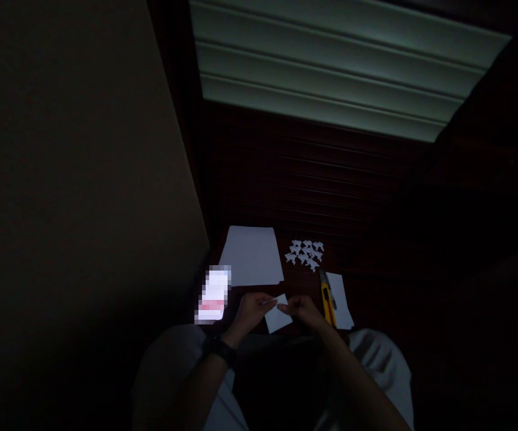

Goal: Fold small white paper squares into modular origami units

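Note:
A small white piece of paper (pixel 278 315) is held between both my hands, low in the dim view. My left hand (pixel 250 312), with a dark watch on its wrist, pinches the paper's upper left edge. My right hand (pixel 302 311) pinches its upper right corner. Both hands are closed on the paper above a dark wooden table (pixel 295 281).
A larger white sheet (pixel 252 255) lies beyond my hands. Several small folded paper figures (pixel 304 254) are clustered to its right. A yellow utility knife (pixel 328 300) rests on another sheet (pixel 342 299) at the right. A lit phone screen (pixel 214 294) lies at the left. A wall stands left.

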Tool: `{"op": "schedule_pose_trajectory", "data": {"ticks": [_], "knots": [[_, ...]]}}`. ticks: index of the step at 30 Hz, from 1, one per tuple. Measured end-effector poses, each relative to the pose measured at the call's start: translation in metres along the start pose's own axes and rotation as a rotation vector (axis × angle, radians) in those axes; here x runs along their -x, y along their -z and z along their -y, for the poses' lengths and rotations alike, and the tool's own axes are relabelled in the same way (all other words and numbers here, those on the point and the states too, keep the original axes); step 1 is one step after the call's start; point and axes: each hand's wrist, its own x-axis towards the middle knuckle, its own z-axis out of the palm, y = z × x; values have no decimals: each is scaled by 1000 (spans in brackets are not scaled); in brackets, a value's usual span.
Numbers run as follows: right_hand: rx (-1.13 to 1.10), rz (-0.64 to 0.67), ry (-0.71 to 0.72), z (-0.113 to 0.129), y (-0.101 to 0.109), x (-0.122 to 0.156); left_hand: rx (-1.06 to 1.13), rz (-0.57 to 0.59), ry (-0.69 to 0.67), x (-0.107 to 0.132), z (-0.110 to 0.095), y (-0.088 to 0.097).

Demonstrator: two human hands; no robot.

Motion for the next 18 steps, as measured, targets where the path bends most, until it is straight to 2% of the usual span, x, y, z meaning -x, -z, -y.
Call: {"op": "schedule_pose_trajectory", "data": {"ticks": [7,13,16,18], "knots": [[34,-15,-20,-1,-1,-4,63,43,-6,2,-3,1],[124,73,-14,8,-5,-4,36,175,-82,-1,-2,1],[161,120,-28,15,-6,-3,-12,187,-79,-4,0,5],[175,156,-50,18,-5,-2,-41,251,-66,-5,-1,9]]}}
